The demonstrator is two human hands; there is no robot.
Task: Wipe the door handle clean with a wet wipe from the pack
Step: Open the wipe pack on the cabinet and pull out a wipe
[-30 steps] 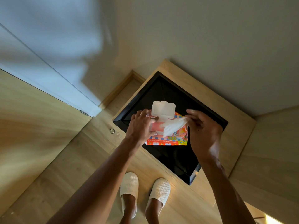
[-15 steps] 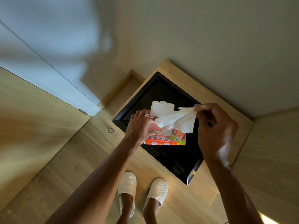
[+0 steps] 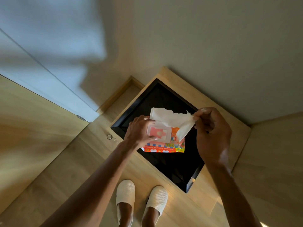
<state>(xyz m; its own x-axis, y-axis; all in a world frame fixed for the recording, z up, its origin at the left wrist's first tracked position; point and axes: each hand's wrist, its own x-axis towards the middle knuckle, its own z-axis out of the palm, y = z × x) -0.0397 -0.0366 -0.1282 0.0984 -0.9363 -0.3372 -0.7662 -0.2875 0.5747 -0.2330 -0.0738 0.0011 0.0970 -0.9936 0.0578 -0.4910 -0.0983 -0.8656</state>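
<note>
A colourful wet wipe pack (image 3: 165, 145) with its white flip lid open lies on a glossy black tabletop (image 3: 173, 166). My left hand (image 3: 139, 133) presses down on the pack's left side. My right hand (image 3: 211, 135) pinches one corner of a white wet wipe (image 3: 177, 123), which hangs free of the pack's opening, stretched up and to the right. No door handle is visible in this view.
The black top sits in a light wood frame (image 3: 218, 108) against a beige wall. A pale door edge (image 3: 54, 90) runs at the left, with a small metal ring (image 3: 109, 137) on the wooden floor. My feet in white slippers (image 3: 141, 197) stand below the table.
My right hand has drawn the wipe out of the pack, up and to the right, until it hangs free. My left hand stayed on the pack.
</note>
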